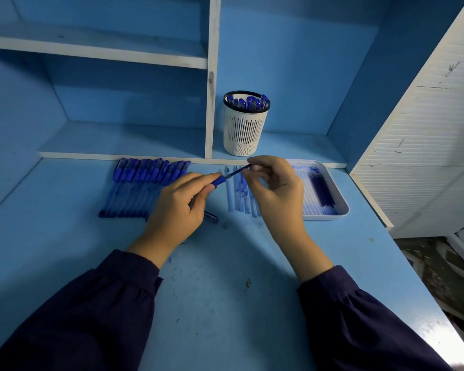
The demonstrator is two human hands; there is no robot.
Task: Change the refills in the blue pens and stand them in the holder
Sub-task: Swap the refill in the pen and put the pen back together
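Note:
My left hand (180, 207) grips a blue pen barrel (218, 181) above the desk. My right hand (275, 188) pinches the end of a thin refill (237, 171) that sticks out of the barrel's front. A row of several capped blue pens (142, 187) lies to the left of my hands. Several pale used refills (237, 194) lie on the desk under my hands. A white slotted holder (244, 128) stands on the low shelf behind, with several blue pens (248, 101) upright in it.
A white tray (338, 210) at the right holds dark blue refills (320, 190) and pale ones. A pen cap (210, 217) and a small metal tip (225, 225) lie near my left hand. A white divider (210, 103) and shelves rise behind the desk.

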